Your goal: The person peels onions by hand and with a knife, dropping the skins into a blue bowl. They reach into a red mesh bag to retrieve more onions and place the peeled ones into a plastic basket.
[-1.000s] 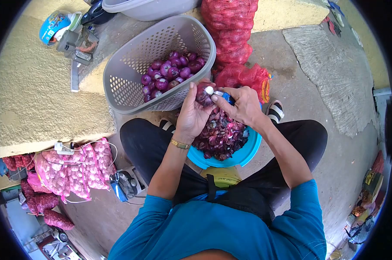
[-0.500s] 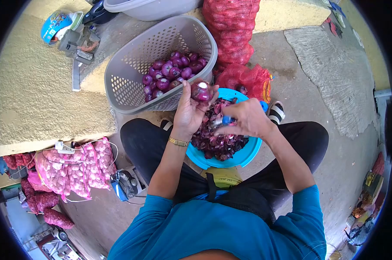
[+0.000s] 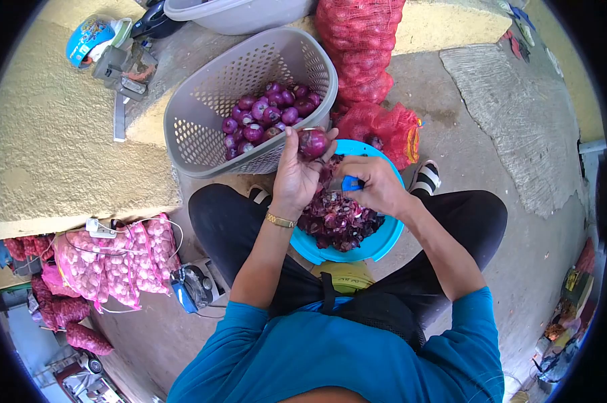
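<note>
My left hand is closed round a red onion, palm up, beside the rim of the grey basket. A small knife with a blue handle is gripped in my right hand, a short way right of the onion; its blade is hard to make out. Beneath both hands stands a turquoise basin, heaped with dark onion skins. The grey perforated basket holds a pile of shiny purple onions.
A tall red net sack of onions stands behind the basket, with a slack red net bag below it. Pink net bags of garlic lie at left. A grey tub sits at the top; my knees flank the basin.
The onion has turned in my left hand, so its white patch no longer shows. My right hand has shifted slightly, and its fingers have closed more around the blue handle.
</note>
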A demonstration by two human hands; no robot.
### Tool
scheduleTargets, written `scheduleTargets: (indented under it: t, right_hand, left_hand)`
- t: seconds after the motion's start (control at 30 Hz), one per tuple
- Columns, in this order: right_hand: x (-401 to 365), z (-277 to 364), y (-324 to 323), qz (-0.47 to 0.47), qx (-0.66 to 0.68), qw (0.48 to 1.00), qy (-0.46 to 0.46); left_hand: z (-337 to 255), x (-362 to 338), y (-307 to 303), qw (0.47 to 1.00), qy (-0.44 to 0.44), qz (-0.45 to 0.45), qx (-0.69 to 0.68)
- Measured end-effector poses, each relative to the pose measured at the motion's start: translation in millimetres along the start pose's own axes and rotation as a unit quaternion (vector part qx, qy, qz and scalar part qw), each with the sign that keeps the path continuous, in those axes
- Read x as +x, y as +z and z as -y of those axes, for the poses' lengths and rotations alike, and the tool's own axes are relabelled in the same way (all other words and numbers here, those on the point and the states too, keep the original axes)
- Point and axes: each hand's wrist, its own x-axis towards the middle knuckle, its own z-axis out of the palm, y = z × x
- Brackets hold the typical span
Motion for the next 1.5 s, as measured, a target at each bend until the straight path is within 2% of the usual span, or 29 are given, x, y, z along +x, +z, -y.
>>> scheduleTargets:
  t: [0.03, 0.1, 0.13, 0.2, 0.33, 0.4, 0.5, 0.53, 0.57, 0.63, 0.77, 0.87, 0.93, 1.13, 1.5]
  right_hand:
    - [-2, 1, -1, 0.001, 0.0, 1.0, -0.001]
    - [-4, 4, -7, 0.021, -0.042, 0.996, 0.074]
    - [-4, 1, -9, 0.022, -0.043, 0.996, 0.072]
    - [-1, -3, -14, 0.053, -0.055, 0.997, -0.027]
    - [3, 14, -29, 0.072, -0.116, 0.99, 0.024]
    - [8, 20, -29, -0.032, -0.026, 0.996, 0.082]
    - [11, 18, -30, -0.08, 0.021, 0.99, 0.118]
    - [13, 6, -28, -0.081, -0.048, 0.991, 0.093]
    - [13, 3, -28, -0.081, -0.048, 0.991, 0.093]
    - [15, 5, -30, -0.067, -0.071, 0.994, 0.057]
    - [15, 4, -30, -0.06, -0.11, 0.99, 0.062]
    - [17, 6, -32, -0.064, -0.128, 0.989, 0.05]
    - [18, 7, -30, -0.063, -0.149, 0.986, 0.044]
    - [20, 5, -24, -0.059, -0.147, 0.987, 0.024]
    - [17, 6, -24, -0.049, -0.164, 0.985, 0.027]
  left_hand:
    - [-1, 0, 0, 1.0, 0.001, 0.0, 0.0]
    - [-4, -1, 1, 0.999, 0.0, 0.013, -0.035]
    - [-5, -1, 3, 0.999, 0.002, 0.013, -0.036]
    - [-5, -1, 7, 0.999, -0.01, 0.001, -0.04]
    - [-2, -1, 5, 0.999, 0.003, -0.005, -0.043]
    - [-3, -3, 5, 1.0, -0.017, 0.01, 0.005]
    - [-8, -7, 7, 0.995, -0.059, 0.01, 0.085]
    - [-9, -9, 8, 0.99, -0.083, -0.009, 0.113]
    - [-12, -10, 9, 0.99, -0.084, -0.009, 0.113]
    - [-17, -12, 12, 0.984, -0.129, 0.047, 0.116]
    - [-16, -14, 22, 0.987, -0.107, -0.017, 0.117]
    - [-16, -11, 14, 0.978, -0.12, -0.004, 0.171]
    - [-17, -9, 4, 0.97, -0.124, 0.076, 0.195]
    - [-14, -14, 15, 0.956, -0.124, 0.046, 0.262]
    - [-11, -13, 14, 0.959, -0.119, 0.065, 0.25]
